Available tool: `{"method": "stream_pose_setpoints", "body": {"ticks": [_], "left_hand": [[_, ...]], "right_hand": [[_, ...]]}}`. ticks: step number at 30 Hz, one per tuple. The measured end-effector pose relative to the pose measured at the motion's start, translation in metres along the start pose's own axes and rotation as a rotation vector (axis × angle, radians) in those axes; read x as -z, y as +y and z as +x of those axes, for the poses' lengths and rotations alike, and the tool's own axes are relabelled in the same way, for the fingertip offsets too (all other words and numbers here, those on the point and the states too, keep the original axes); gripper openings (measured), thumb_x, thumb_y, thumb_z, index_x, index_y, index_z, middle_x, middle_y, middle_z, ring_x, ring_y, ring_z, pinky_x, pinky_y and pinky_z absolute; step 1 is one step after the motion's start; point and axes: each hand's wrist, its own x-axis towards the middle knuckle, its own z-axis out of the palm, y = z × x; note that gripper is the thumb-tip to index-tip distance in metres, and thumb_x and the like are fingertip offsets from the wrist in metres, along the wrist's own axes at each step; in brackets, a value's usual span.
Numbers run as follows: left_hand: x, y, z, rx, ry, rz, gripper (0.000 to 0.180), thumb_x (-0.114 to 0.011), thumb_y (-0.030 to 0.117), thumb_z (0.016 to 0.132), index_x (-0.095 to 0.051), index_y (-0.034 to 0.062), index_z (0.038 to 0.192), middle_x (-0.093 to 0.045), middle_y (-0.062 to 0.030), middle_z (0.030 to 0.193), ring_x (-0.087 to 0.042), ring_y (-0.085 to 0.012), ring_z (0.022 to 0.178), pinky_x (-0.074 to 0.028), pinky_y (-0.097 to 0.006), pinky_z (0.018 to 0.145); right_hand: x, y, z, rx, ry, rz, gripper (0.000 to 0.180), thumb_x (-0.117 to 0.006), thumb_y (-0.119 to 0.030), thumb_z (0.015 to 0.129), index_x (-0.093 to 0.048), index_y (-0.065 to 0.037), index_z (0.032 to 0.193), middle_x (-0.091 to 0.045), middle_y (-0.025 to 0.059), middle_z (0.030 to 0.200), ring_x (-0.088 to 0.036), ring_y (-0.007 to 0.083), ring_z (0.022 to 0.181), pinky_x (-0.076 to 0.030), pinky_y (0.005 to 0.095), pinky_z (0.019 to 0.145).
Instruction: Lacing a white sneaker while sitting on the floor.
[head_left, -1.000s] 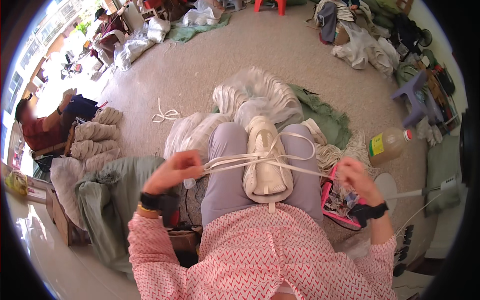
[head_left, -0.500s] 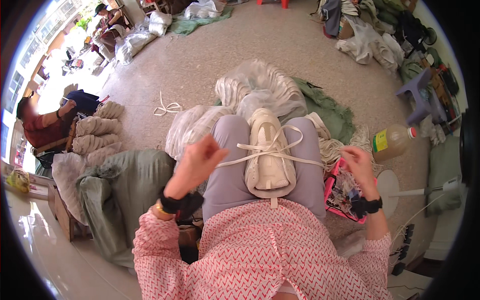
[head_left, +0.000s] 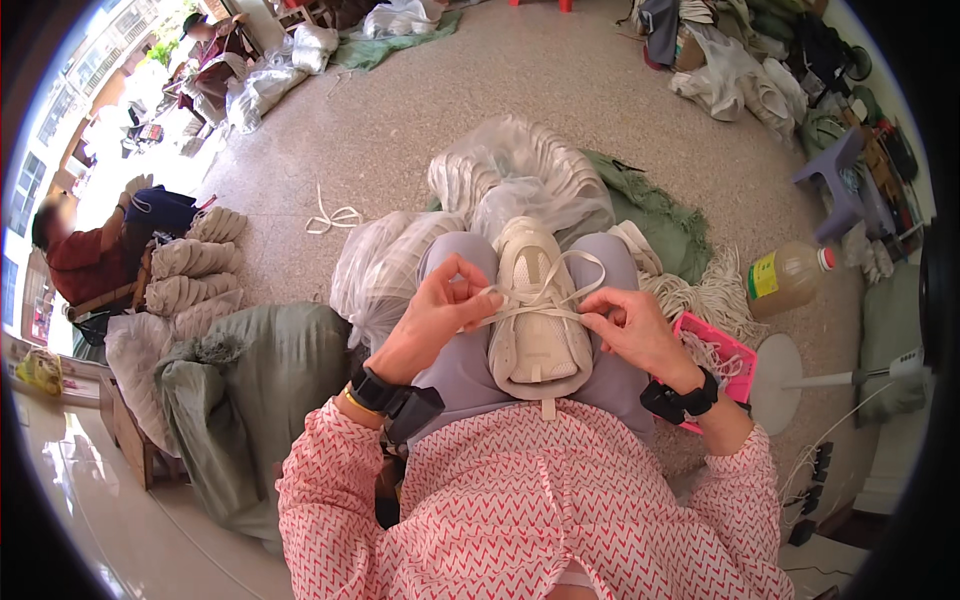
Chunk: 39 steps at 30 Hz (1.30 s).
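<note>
A cream sneaker (head_left: 541,350) rests on my lap between my thighs, its heel toward my body. Its pale shoelace (head_left: 538,300) crosses over the tongue, with a loop standing up on the right. On the left side of the shoe my left hand (head_left: 440,312) pinches one part of the lace between thumb and fingers. To the right of the shoe my right hand (head_left: 637,335) is closed on the other side of the same lace, fingertips pressed together. The lace runs fairly taut across the shoe between both hands.
Beyond my knees lie plastic-wrapped shoes (head_left: 515,165). Right of me are a pink basket (head_left: 735,365), a bundle of laces (head_left: 715,295), a large bottle (head_left: 790,278) and a purple stool (head_left: 835,185). A green sack (head_left: 265,400) stands left; another person (head_left: 95,250) sits beyond.
Both hands have come inward to the shoe from either side and taken hold of the lace. The seated person at left has raised an arm higher.
</note>
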Motion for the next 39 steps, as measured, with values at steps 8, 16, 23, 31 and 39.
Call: {"method": "stream_pose_setpoints", "body": {"ticks": [8,16,23,31,39], "left_hand": [[0.018,-0.004,0.001,-0.125,-0.132,0.571,0.018,-0.071,0.018,0.100,-0.062,0.0042,0.092,-0.055,0.0067,0.079,-0.048,-0.0026,0.073,-0.040,-0.024,0.063],[0.026,-0.004,0.009,-0.003,-0.297,0.283,0.020,-0.060,0.023,0.108,-0.063,0.0057,0.099,-0.057,0.0058,0.091,-0.048,-0.0022,0.083,-0.041,-0.022,0.074],[0.012,-0.007,0.010,-0.104,-0.364,0.032,0.017,-0.056,0.022,0.109,-0.058,0.0095,0.097,-0.055,0.0013,0.123,-0.048,-0.0062,0.106,-0.040,-0.026,0.098],[-0.003,-0.032,0.028,-0.126,-0.325,-0.006,0.007,-0.064,0.007,0.099,-0.057,0.0062,0.098,-0.053,-0.0006,0.119,-0.050,-0.0093,0.107,-0.043,-0.027,0.097],[-0.012,-0.044,0.026,-0.387,-0.088,0.345,0.022,-0.073,0.003,0.086,-0.059,0.0020,0.103,-0.053,-0.0061,0.101,-0.057,-0.0148,0.088,-0.050,-0.029,0.078]], "right_hand": [[-0.001,0.014,0.001,0.023,0.000,0.007,0.015,-0.071,-0.012,0.099,-0.071,0.002,0.094,-0.067,-0.0022,0.076,-0.062,0.0040,0.061,-0.051,0.0219,0.055],[0.007,0.023,0.000,-0.054,-0.052,0.107,0.012,-0.070,-0.011,0.100,-0.067,-0.001,0.093,-0.062,-0.0044,0.075,-0.059,0.0033,0.061,-0.048,0.0209,0.055],[0.030,0.013,-0.028,-0.084,-0.080,0.111,0.014,-0.070,-0.011,0.099,-0.066,-0.001,0.090,-0.061,-0.0043,0.072,-0.058,0.0034,0.061,-0.046,0.0217,0.055],[0.062,0.042,-0.073,-0.187,-0.083,0.191,0.010,-0.069,-0.006,0.097,-0.065,-0.002,0.089,-0.063,-0.0021,0.074,-0.058,0.0038,0.059,-0.046,0.0207,0.052],[0.094,0.085,-0.104,-0.292,-0.017,0.198,0.007,-0.072,-0.006,0.096,-0.070,0.000,0.093,-0.066,-0.0011,0.073,-0.060,0.0047,0.059,-0.048,0.0217,0.053]]}}
